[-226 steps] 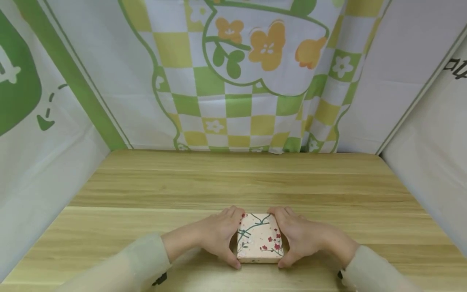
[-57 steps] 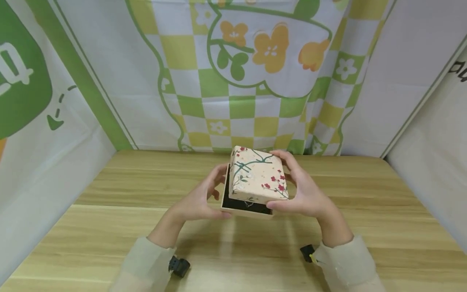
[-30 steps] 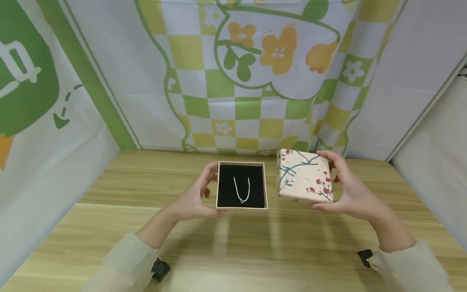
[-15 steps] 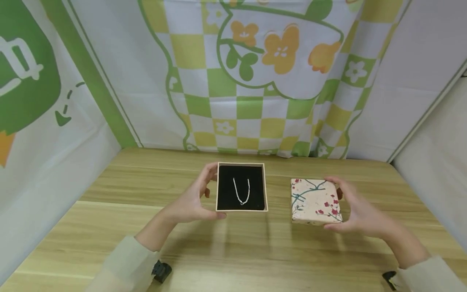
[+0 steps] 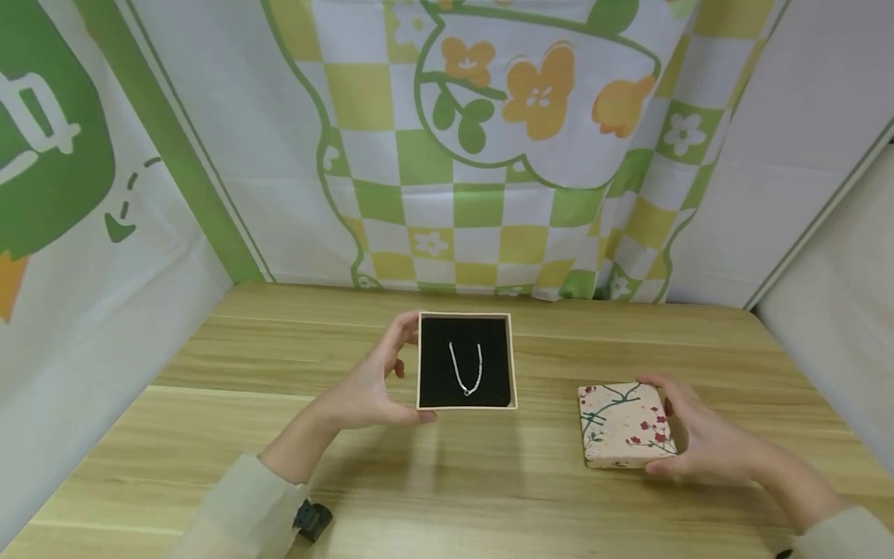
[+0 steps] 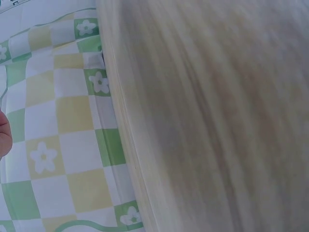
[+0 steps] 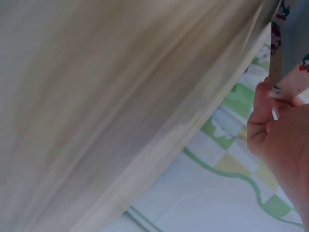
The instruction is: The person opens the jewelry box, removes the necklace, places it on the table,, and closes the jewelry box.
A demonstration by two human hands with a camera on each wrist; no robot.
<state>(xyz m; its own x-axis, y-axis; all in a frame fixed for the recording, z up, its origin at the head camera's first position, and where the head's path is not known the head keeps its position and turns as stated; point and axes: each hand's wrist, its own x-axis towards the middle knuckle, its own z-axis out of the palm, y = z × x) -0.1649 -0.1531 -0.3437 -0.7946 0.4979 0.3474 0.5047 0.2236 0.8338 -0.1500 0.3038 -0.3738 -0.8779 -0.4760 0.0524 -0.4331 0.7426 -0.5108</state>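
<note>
My left hand [image 5: 370,388] grips the left side of a square box base [image 5: 514,365], thumb at its near edge and fingers at the far side. Inside, a silver necklace [image 5: 466,380] lies in a U on a black pad [image 5: 436,365]. To the right, my right hand [image 5: 705,435] holds the cream box lid [image 5: 621,427], printed with red blossoms and green branches, by its right side. In the right wrist view the lid's hollow underside partly shows above the fingers. Only a fingertip [image 6: 5,135] of the left hand shows in the left wrist view.
A wooden table [image 5: 279,357] spreads beneath both hands. Behind it hangs a green and yellow checked curtain [image 5: 475,210], with white cloth walls [image 5: 824,233] at the sides. A black wrist device [image 5: 312,520] sits at the left cuff.
The lid came off the box base and moved right with my right hand, then nearer to me and lower. My left hand has kept the base almost still over the last second.
</note>
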